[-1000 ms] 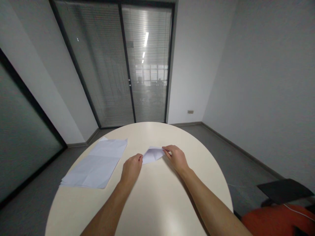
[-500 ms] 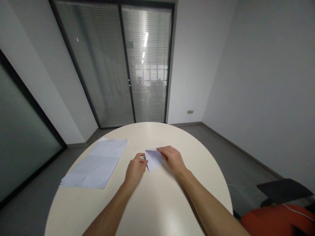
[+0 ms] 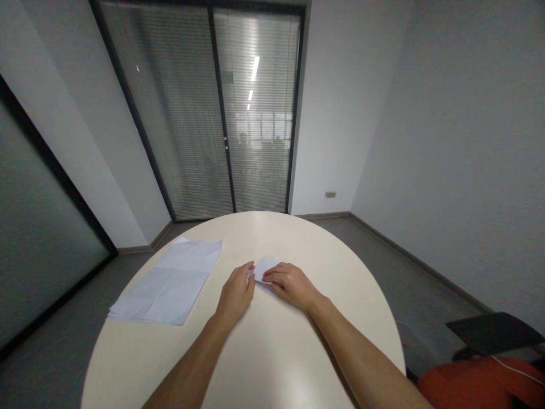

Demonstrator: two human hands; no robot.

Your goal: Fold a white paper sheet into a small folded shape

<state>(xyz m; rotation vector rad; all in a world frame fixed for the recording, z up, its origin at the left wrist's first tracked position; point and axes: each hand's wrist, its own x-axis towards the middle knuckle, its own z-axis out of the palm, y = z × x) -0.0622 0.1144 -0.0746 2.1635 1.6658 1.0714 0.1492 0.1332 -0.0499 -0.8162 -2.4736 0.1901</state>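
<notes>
A small folded piece of white paper lies at the middle of the round table, between my hands. My left hand is closed on its left corner, thumb and fingers pinching the edge. From the right, my right hand reaches over the paper, its fingers closed on a flap and holding it down near the front edge. Much of the paper's right part is hidden under those fingers. To the left of my left hand rests a stack of larger white sheets with fold creases.
The cream round table carries both papers. A chair with a red-orange seat and dark armrest stands at the lower right. Beyond the table are a glass door with blinds and a wall socket.
My right hand has come toward me and left, bringing the paper's upper flap down over the front part. My left hand stays at the left corner.
</notes>
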